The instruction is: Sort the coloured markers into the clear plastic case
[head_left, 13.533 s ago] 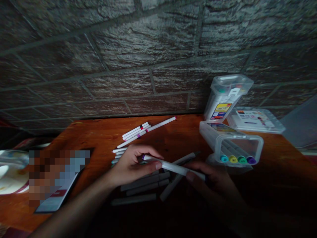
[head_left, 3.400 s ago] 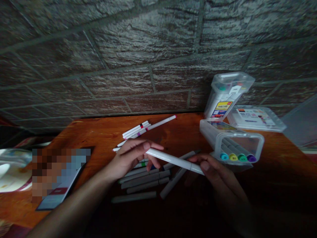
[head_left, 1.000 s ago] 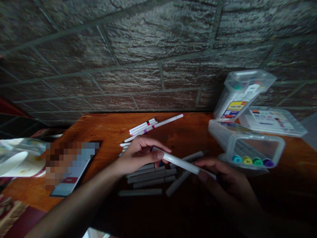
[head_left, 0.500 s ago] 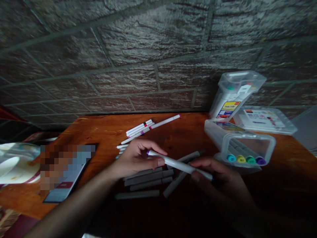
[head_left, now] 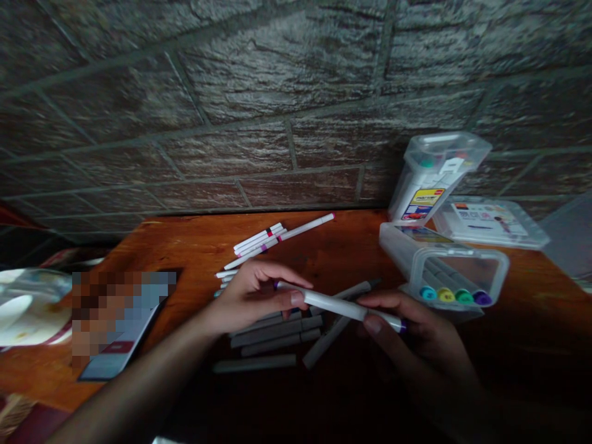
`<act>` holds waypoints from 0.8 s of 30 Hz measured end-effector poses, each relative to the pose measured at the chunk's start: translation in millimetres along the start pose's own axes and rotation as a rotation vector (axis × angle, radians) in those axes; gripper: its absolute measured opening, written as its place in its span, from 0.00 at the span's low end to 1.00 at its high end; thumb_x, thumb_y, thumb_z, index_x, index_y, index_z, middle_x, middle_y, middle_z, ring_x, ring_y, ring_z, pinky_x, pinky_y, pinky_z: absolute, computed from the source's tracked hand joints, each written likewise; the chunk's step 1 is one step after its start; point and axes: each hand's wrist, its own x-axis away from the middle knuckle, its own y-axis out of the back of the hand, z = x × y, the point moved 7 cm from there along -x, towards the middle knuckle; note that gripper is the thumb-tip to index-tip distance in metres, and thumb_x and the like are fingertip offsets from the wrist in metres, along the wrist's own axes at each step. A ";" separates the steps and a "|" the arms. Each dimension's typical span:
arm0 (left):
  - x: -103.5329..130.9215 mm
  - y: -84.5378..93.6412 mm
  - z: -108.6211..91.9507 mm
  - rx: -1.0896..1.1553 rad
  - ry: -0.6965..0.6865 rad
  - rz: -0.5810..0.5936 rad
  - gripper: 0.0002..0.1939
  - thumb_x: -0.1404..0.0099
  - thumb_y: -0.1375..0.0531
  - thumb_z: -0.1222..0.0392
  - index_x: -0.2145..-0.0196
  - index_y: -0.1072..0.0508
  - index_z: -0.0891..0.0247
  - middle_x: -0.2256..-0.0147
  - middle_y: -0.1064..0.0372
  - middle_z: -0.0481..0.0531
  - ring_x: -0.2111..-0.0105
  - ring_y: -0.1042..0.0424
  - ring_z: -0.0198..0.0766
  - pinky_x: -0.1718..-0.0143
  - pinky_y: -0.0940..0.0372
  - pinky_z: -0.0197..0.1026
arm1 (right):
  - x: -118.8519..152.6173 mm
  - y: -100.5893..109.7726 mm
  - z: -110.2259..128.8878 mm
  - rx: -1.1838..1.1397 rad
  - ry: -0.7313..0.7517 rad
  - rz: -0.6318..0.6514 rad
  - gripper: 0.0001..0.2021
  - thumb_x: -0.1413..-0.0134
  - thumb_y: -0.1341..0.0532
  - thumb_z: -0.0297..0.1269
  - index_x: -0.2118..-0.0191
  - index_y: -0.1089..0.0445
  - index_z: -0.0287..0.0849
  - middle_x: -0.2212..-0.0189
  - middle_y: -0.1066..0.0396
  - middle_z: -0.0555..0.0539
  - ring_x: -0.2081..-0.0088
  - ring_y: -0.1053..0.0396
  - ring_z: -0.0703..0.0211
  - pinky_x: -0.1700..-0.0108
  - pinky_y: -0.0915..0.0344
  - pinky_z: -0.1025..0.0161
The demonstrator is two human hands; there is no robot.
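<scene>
A white marker (head_left: 335, 304) with purple ends is held above the table between my two hands. My left hand (head_left: 259, 293) pinches its left end between thumb and fingers. Around the right end, the thumb and index finger of my right hand (head_left: 411, 333) are closed; the rest of that hand lies in shadow. Beneath the held marker, several grey-white markers (head_left: 277, 332) lie loose on the table. Farther back, a group of thin white pens (head_left: 259, 240) with red and pink bands rests side by side, partly hidden by my left hand.
An open clear case (head_left: 416, 246) on the right holds markers with blue, yellow, green and purple ends. Behind it stands a tall clear marker box (head_left: 430, 185) beside a flat case (head_left: 499, 222). A phone (head_left: 118, 348) and a white cup (head_left: 28, 314) are at left. A stone wall (head_left: 277, 92) borders the wooden table (head_left: 351, 246).
The marker's right end has tilted slightly, and its purple tip now shows more clearly past my right fingers. Both hands keep their hold. The whole view has shifted a little.
</scene>
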 end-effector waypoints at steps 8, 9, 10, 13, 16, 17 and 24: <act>2.4 0.7 -4.2 -0.039 -0.040 -0.004 0.08 0.36 0.27 0.70 0.58 0.13 0.65 0.67 0.14 0.54 0.74 0.19 0.29 0.72 0.27 0.24 | -6.8 2.6 12.7 0.121 0.240 0.008 0.05 0.39 0.30 0.40 0.60 0.18 0.47 0.76 0.26 0.52 0.79 0.34 0.63 0.79 0.39 0.68; 2.7 0.7 -3.7 -0.040 -0.035 0.002 0.08 0.36 0.27 0.70 0.58 0.13 0.64 0.67 0.14 0.55 0.74 0.19 0.29 0.71 0.27 0.24 | -6.3 2.5 12.1 0.115 0.226 0.004 0.05 0.39 0.30 0.40 0.60 0.18 0.47 0.76 0.26 0.52 0.79 0.35 0.63 0.79 0.39 0.68; 3.0 0.7 -3.2 -0.041 -0.030 0.010 0.09 0.36 0.27 0.69 0.58 0.13 0.64 0.67 0.14 0.55 0.74 0.19 0.29 0.71 0.27 0.24 | -5.5 2.3 11.1 0.105 0.200 -0.002 0.05 0.40 0.30 0.41 0.60 0.19 0.48 0.76 0.27 0.53 0.79 0.35 0.63 0.79 0.39 0.68; 3.6 0.2 -3.0 -0.031 -0.031 0.044 0.10 0.35 0.27 0.67 0.56 0.13 0.64 0.66 0.14 0.56 0.73 0.19 0.31 0.70 0.26 0.25 | -2.4 0.7 7.6 0.061 0.117 -0.007 0.07 0.39 0.30 0.43 0.59 0.19 0.48 0.77 0.28 0.54 0.80 0.36 0.64 0.79 0.39 0.69; 3.6 -1.7 -4.4 0.002 -0.041 0.074 0.10 0.34 0.27 0.65 0.55 0.13 0.64 0.66 0.14 0.57 0.73 0.19 0.32 0.71 0.26 0.27 | -2.0 0.2 5.8 0.008 0.094 0.010 0.08 0.36 0.31 0.45 0.58 0.19 0.48 0.76 0.27 0.53 0.80 0.37 0.65 0.80 0.39 0.70; 3.4 -2.3 -4.9 0.016 -0.044 0.079 0.09 0.34 0.28 0.64 0.55 0.13 0.64 0.66 0.14 0.58 0.72 0.19 0.33 0.71 0.26 0.27 | -2.7 0.4 6.2 -0.005 0.106 0.021 0.09 0.35 0.32 0.46 0.58 0.19 0.47 0.75 0.26 0.52 0.80 0.36 0.65 0.80 0.39 0.70; 2.2 1.0 -0.5 0.053 -0.039 0.064 0.10 0.31 0.29 0.59 0.53 0.13 0.64 0.66 0.14 0.58 0.73 0.21 0.32 0.71 0.26 0.28 | -6.8 4.4 12.6 0.000 0.192 0.049 0.14 0.31 0.34 0.51 0.56 0.19 0.46 0.71 0.21 0.48 0.76 0.27 0.60 0.77 0.31 0.69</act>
